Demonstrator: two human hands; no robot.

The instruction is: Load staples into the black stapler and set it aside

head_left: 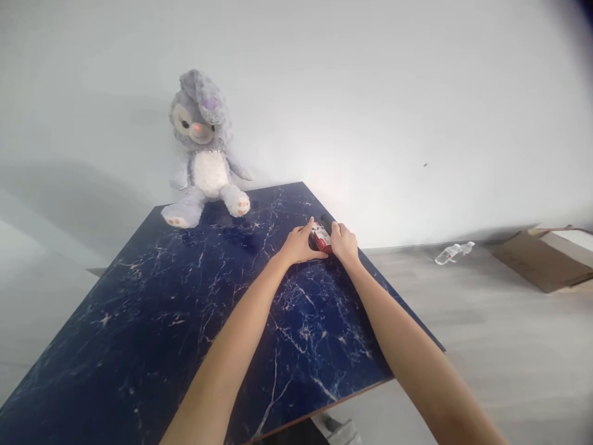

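Observation:
Toward the right side of the blue marbled table (171, 303), my left hand (299, 244) curves around a small red-and-white box (321, 237), thumb at its near end and fingers at its far end. My right hand (344, 241) is closed just right of the box, gripping a dark, black object (327, 220) that pokes out beyond the fingers. Most of that object is hidden, so its kind cannot be made out. Both hands are close together, low over the tabletop.
A grey plush toy (208, 148) with a white belly sits at the table's back left, against the pale wall (370, 93). On the floor to the right lie a clear plastic piece (454, 252) and a cardboard box (542, 259).

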